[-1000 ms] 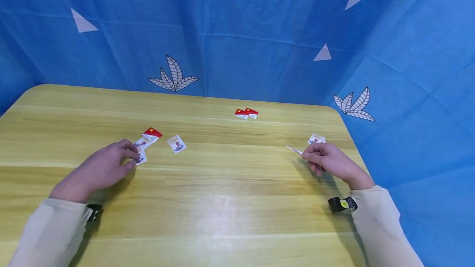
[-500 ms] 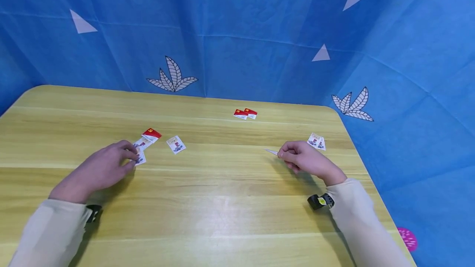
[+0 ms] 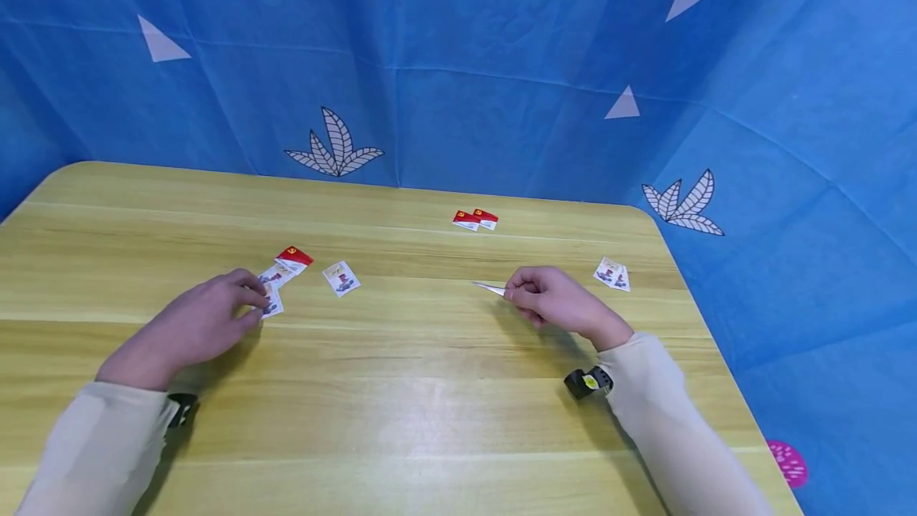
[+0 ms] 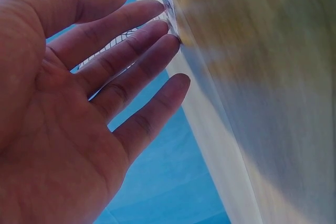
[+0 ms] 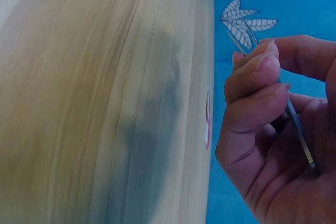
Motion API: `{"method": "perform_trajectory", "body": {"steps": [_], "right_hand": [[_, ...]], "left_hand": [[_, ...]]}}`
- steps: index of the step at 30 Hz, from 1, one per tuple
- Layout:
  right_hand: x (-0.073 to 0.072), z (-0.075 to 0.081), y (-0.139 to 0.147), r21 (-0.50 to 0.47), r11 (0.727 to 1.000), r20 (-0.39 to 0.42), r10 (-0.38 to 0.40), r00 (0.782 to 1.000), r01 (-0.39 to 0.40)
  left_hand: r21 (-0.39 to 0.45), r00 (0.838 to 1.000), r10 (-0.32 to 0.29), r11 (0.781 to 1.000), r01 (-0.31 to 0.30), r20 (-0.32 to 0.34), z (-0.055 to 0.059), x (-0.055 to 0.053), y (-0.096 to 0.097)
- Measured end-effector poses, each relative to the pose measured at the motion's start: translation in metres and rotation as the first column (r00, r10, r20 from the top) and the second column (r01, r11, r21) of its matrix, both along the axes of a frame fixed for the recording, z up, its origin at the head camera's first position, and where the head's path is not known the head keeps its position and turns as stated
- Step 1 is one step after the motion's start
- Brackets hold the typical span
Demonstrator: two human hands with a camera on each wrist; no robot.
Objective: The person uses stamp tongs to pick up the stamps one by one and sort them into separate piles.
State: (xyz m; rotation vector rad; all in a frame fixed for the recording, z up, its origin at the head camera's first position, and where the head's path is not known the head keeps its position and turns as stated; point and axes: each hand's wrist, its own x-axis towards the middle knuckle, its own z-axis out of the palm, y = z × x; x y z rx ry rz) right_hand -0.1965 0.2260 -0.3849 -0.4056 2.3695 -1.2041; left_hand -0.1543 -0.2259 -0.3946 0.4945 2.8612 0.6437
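My left hand (image 3: pixel 204 321) rests its fingertips on a small printed stamp (image 3: pixel 273 305). In the left wrist view the fingers of that hand (image 4: pixel 79 108) are mostly straight and spread. Just beyond lie another printed stamp (image 3: pixel 278 274) and a red-and-white stamp (image 3: pixel 294 259), overlapping; a single printed stamp (image 3: pixel 341 279) sits to their right. My right hand (image 3: pixel 555 301) pinches metal tweezers (image 3: pixel 489 288) above the table, tips pointing left. From the right wrist view, the tweezers (image 5: pixel 300 132) run across the palm, and nothing shows between their slightly parted tips.
Two overlapping red-and-white stamps (image 3: pixel 466 220) lie near the table's back edge. At the right side are two printed stamps (image 3: pixel 611 272), also overlapping. The wooden table (image 3: pixel 401 420) meets a blue patterned cloth (image 3: pixel 466 134) at its back and right.
My right hand has moved left across the table with the tweezers, uncovering the two stamps at the right. The left hand and the stamps stay where they were.
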Motion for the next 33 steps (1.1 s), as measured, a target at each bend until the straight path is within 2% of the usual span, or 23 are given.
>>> {"method": "perform_trajectory", "body": {"steps": [14,22,29,33], "right_hand": [[-0.004,0.002,-0.03,-0.023,0.998,-0.019,0.053,0.998,-0.054],[-0.003,0.001,-0.046,-0.043,0.996,0.017,0.082,0.996,-0.081],[-0.002,-0.001,-0.066,-0.07,0.991,0.033,0.12,0.992,-0.117],[-0.001,-0.002,-0.077,-0.067,0.99,0.037,0.123,0.992,-0.121]], "left_hand": [[-0.007,1.0,0.003,1.0,-0.003,-0.008,-0.001,-0.001,0.0],[0.014,0.999,-0.021,1.0,0.022,-0.032,-0.002,-0.001,-0.002],[0.022,1.0,-0.001,1.0,0.001,-0.005,-0.001,-0.003,-0.004],[0.019,1.0,-0.01,1.0,0.01,-0.015,-0.002,-0.003,-0.004]]}}
